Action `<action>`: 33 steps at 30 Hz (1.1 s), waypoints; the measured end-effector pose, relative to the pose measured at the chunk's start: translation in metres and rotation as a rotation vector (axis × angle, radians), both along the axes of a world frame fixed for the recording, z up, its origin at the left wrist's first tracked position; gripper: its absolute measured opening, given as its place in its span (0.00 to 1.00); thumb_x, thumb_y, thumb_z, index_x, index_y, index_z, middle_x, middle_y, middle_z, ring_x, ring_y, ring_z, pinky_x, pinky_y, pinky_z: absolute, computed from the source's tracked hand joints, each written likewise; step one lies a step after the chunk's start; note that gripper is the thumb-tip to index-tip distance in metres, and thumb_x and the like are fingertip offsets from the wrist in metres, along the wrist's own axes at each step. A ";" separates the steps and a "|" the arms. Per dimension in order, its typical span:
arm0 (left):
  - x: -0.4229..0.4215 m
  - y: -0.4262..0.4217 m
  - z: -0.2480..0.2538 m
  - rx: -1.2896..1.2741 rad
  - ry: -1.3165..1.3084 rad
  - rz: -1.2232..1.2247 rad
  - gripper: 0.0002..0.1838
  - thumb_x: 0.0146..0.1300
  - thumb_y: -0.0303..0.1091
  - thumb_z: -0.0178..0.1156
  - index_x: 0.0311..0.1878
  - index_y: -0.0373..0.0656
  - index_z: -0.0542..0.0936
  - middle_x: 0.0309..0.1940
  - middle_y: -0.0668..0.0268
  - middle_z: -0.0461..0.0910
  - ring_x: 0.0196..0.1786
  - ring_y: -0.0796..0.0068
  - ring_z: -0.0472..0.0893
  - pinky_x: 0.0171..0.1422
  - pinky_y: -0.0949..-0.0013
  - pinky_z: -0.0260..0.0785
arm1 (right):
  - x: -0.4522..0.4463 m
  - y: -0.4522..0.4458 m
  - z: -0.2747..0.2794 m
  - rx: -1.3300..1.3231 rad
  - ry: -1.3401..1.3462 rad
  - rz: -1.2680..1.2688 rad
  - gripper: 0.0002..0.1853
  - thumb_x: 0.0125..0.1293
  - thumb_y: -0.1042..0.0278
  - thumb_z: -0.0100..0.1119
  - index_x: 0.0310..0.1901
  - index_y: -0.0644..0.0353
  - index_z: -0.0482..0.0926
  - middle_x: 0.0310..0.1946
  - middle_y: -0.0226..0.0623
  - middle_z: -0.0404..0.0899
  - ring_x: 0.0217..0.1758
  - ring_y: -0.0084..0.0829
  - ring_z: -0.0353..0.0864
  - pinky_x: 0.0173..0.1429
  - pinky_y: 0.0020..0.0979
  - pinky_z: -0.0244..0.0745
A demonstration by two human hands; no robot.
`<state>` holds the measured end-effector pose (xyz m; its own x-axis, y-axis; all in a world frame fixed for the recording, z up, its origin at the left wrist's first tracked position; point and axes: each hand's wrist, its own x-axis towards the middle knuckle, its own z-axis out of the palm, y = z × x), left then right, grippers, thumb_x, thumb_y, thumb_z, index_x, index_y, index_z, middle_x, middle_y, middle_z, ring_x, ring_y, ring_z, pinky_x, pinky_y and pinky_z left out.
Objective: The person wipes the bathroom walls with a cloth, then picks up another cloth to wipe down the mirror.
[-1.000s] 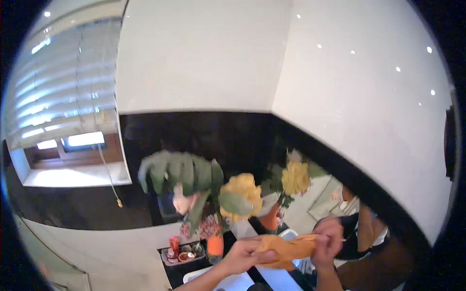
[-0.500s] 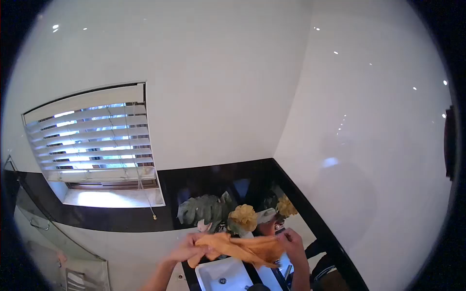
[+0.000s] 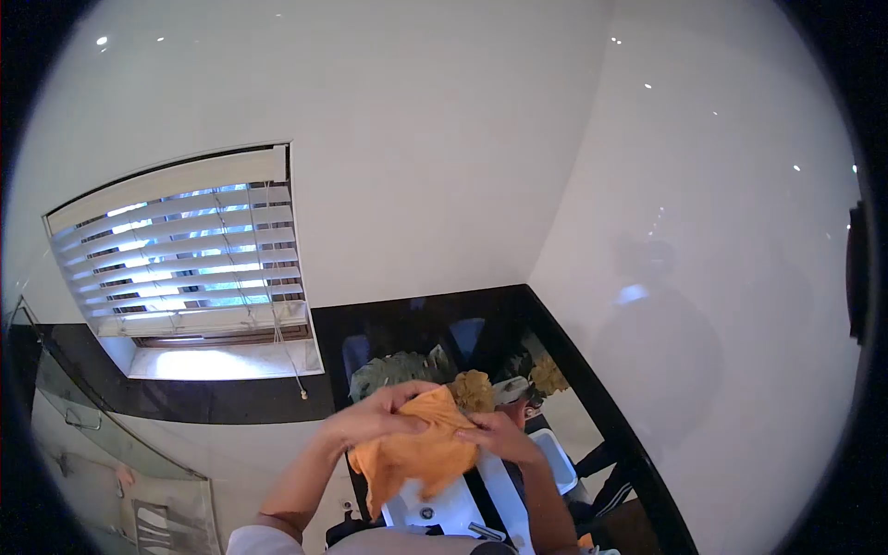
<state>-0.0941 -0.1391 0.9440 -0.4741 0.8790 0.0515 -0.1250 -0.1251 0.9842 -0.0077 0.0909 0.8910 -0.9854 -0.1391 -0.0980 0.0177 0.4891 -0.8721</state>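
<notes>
An orange cloth (image 3: 413,461) hangs in loose folds between my two hands, above the white sink (image 3: 453,507). My left hand (image 3: 375,421) is closed on its upper left part, thumb lying across the front. At the upper right side of the cloth, my right hand (image 3: 501,436) pinches the fabric. The lower edge droops freely and covers part of the basin. Below my right hand, a metal tap (image 3: 486,532) shows beside the sink.
Behind my hands stand a large green leaf (image 3: 398,370) and a yellow flower (image 3: 474,391). A mirror (image 3: 578,421) on the right reflects the flower and sink. A window with white blinds (image 3: 185,254) is at left, near a glass panel (image 3: 102,425).
The cloth was stretched sideways between widely spaced hands. Now my hands are closer together and higher, and the cloth hangs bunched and folded. The view has tipped slightly down.
</notes>
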 end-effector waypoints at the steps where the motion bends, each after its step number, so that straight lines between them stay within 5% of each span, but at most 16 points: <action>1: -0.003 -0.004 0.009 0.010 -0.023 -0.006 0.24 0.57 0.24 0.60 0.58 0.40 0.67 0.46 0.66 0.77 0.43 0.83 0.75 0.47 0.77 0.67 | -0.002 0.013 -0.006 -0.250 -0.134 0.004 0.19 0.59 0.62 0.61 0.49 0.64 0.75 0.37 0.32 0.78 0.39 0.22 0.75 0.46 0.26 0.70; 5: -0.022 -0.015 0.014 0.201 -0.075 -0.029 0.24 0.57 0.22 0.60 0.57 0.42 0.67 0.43 0.65 0.77 0.40 0.86 0.75 0.43 0.80 0.67 | 0.009 0.008 0.019 -0.498 -0.131 -0.364 0.22 0.62 0.54 0.56 0.52 0.60 0.75 0.42 0.35 0.78 0.44 0.26 0.76 0.50 0.28 0.71; 7: -0.028 -0.020 0.019 0.079 0.070 0.022 0.24 0.58 0.21 0.59 0.57 0.42 0.67 0.42 0.65 0.78 0.40 0.86 0.75 0.42 0.80 0.67 | 0.001 -0.017 0.044 -1.178 0.070 -0.280 0.24 0.61 0.47 0.52 0.47 0.59 0.77 0.41 0.36 0.80 0.44 0.31 0.79 0.50 0.31 0.74; 8: -0.033 -0.024 0.021 -0.047 0.211 0.038 0.23 0.59 0.21 0.58 0.58 0.42 0.66 0.42 0.65 0.78 0.39 0.85 0.75 0.41 0.80 0.67 | -0.009 -0.018 0.029 -1.177 0.054 -0.264 0.24 0.61 0.47 0.52 0.47 0.59 0.77 0.41 0.36 0.80 0.44 0.31 0.79 0.50 0.31 0.74; 10: -0.040 -0.037 0.022 -0.067 0.219 0.053 0.26 0.62 0.33 0.58 0.62 0.43 0.63 0.44 0.60 0.78 0.41 0.78 0.78 0.45 0.76 0.70 | -0.039 -0.008 -0.034 -1.432 -0.047 -0.305 0.28 0.60 0.43 0.47 0.50 0.60 0.74 0.46 0.39 0.78 0.49 0.35 0.77 0.56 0.36 0.71; 12: -0.044 -0.051 0.014 0.480 -0.261 -0.046 0.35 0.61 0.53 0.55 0.65 0.41 0.61 0.51 0.54 0.75 0.50 0.66 0.78 0.55 0.66 0.70 | -0.049 -0.019 -0.044 -1.558 -0.103 -0.325 0.30 0.60 0.41 0.44 0.51 0.60 0.73 0.48 0.40 0.76 0.52 0.38 0.76 0.59 0.39 0.69; 13: -0.050 -0.044 0.001 0.626 -0.487 -0.051 0.49 0.54 0.70 0.48 0.68 0.40 0.55 0.58 0.50 0.69 0.59 0.55 0.72 0.64 0.53 0.63 | -0.051 -0.039 -0.032 -1.344 0.072 -0.343 0.30 0.60 0.42 0.43 0.51 0.61 0.73 0.49 0.40 0.76 0.53 0.38 0.75 0.60 0.39 0.68; 16: -0.046 -0.034 -0.065 0.703 -0.969 -0.036 0.45 0.55 0.69 0.48 0.66 0.41 0.59 0.60 0.56 0.69 0.59 0.56 0.71 0.65 0.53 0.62 | -0.066 -0.064 0.007 -1.206 0.156 -0.198 0.26 0.61 0.50 0.45 0.52 0.62 0.72 0.50 0.40 0.75 0.54 0.37 0.74 0.60 0.37 0.67; 20: -0.038 -0.045 -0.086 0.292 -0.815 0.221 0.31 0.58 0.53 0.59 0.58 0.40 0.69 0.51 0.60 0.76 0.52 0.68 0.77 0.60 0.63 0.67 | -0.093 -0.072 0.036 -1.059 0.062 0.048 0.17 0.61 0.69 0.56 0.51 0.64 0.72 0.45 0.38 0.76 0.49 0.27 0.75 0.55 0.29 0.70; 22: -0.039 -0.062 -0.061 0.147 -0.131 0.518 0.29 0.57 0.42 0.65 0.57 0.38 0.69 0.48 0.59 0.77 0.50 0.72 0.77 0.57 0.68 0.68 | -0.095 -0.075 0.053 -0.136 0.217 -0.075 0.12 0.60 0.70 0.59 0.45 0.64 0.77 0.36 0.32 0.78 0.39 0.20 0.74 0.47 0.25 0.71; 24: -0.040 -0.083 -0.029 -0.144 0.370 1.000 0.25 0.53 0.36 0.67 0.50 0.37 0.70 0.39 0.58 0.77 0.42 0.69 0.77 0.45 0.69 0.70 | -0.110 -0.082 0.057 -0.047 0.367 -0.068 0.11 0.60 0.68 0.60 0.41 0.65 0.79 0.29 0.27 0.77 0.33 0.17 0.71 0.40 0.21 0.68; 26: -0.048 -0.096 -0.023 -0.372 1.131 1.620 0.30 0.50 0.39 0.69 0.54 0.39 0.68 0.44 0.53 0.73 0.49 0.65 0.74 0.50 0.64 0.68 | -0.118 -0.100 0.089 0.046 0.525 -0.092 0.12 0.60 0.64 0.61 0.35 0.66 0.77 0.23 0.27 0.73 0.28 0.17 0.66 0.33 0.23 0.66; 29: -0.034 -0.085 -0.018 0.152 0.652 0.896 0.34 0.49 0.40 0.69 0.57 0.38 0.65 0.55 0.54 0.65 0.56 0.60 0.69 0.60 0.62 0.62 | -0.124 -0.151 0.120 -0.055 0.460 0.033 0.11 0.61 0.63 0.60 0.32 0.65 0.77 0.23 0.32 0.73 0.28 0.18 0.68 0.34 0.25 0.68; 30: -0.042 -0.073 -0.023 0.231 0.815 0.898 0.31 0.54 0.37 0.66 0.58 0.37 0.64 0.55 0.57 0.66 0.56 0.65 0.69 0.60 0.67 0.62 | -0.126 -0.163 0.125 0.048 0.407 0.128 0.11 0.60 0.64 0.60 0.31 0.65 0.78 0.24 0.34 0.74 0.28 0.20 0.72 0.35 0.26 0.70; 31: -0.047 -0.061 -0.035 0.333 0.573 0.916 0.29 0.57 0.35 0.63 0.58 0.38 0.64 0.54 0.59 0.66 0.55 0.69 0.68 0.58 0.68 0.63 | -0.129 -0.177 0.133 0.048 0.407 0.149 0.11 0.60 0.64 0.60 0.31 0.65 0.78 0.24 0.34 0.74 0.28 0.20 0.72 0.35 0.26 0.70; 33: -0.062 -0.062 -0.053 0.287 0.349 1.030 0.18 0.65 0.32 0.53 0.56 0.37 0.65 0.50 0.64 0.69 0.53 0.79 0.68 0.56 0.72 0.64 | -0.136 -0.201 0.148 0.555 1.075 0.421 0.10 0.60 0.67 0.58 0.37 0.66 0.79 0.30 0.35 0.78 0.31 0.26 0.76 0.35 0.25 0.70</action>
<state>-0.1564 -0.2011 0.8908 -0.8876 0.0113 0.4605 0.4450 -0.2373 0.8635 -0.1433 -0.1096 1.0388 -0.4949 -0.6545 0.5716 -0.8094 0.5865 -0.0293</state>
